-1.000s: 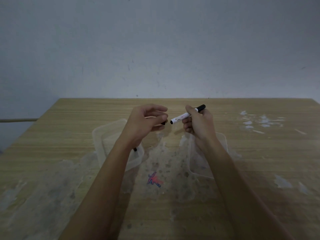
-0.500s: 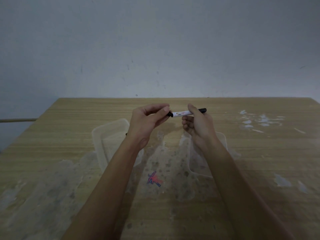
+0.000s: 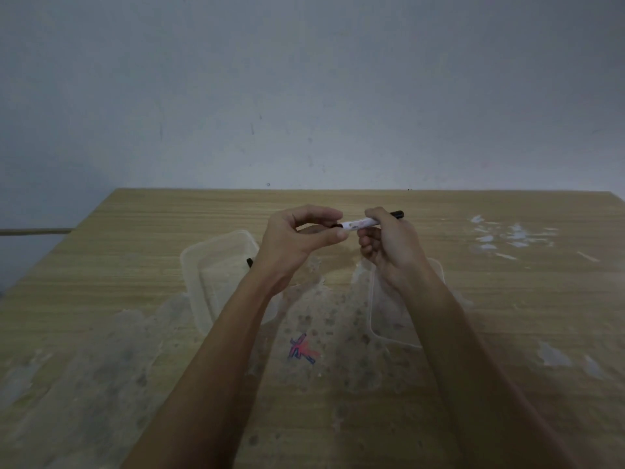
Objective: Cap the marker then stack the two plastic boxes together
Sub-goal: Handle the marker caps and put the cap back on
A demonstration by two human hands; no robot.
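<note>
My right hand (image 3: 389, 245) grips a white marker (image 3: 360, 224) with a black end, held level above the table. My left hand (image 3: 297, 238) pinches the black cap (image 3: 336, 225) at the marker's left tip; cap and marker meet there. Two clear plastic boxes lie on the wooden table under my arms: the left box (image 3: 216, 275) and the right box (image 3: 389, 316), apart from each other. A small black object (image 3: 249, 262) shows in the left box beside my left wrist.
The wooden table (image 3: 135, 333) has worn pale patches and a red and blue scribble (image 3: 301, 348) between the boxes. White flecks (image 3: 507, 235) mark the far right. A grey wall rises behind the table's far edge.
My hands have come together. The marker has swung from tilted to level and its tip has met the cap in my left fingers.
</note>
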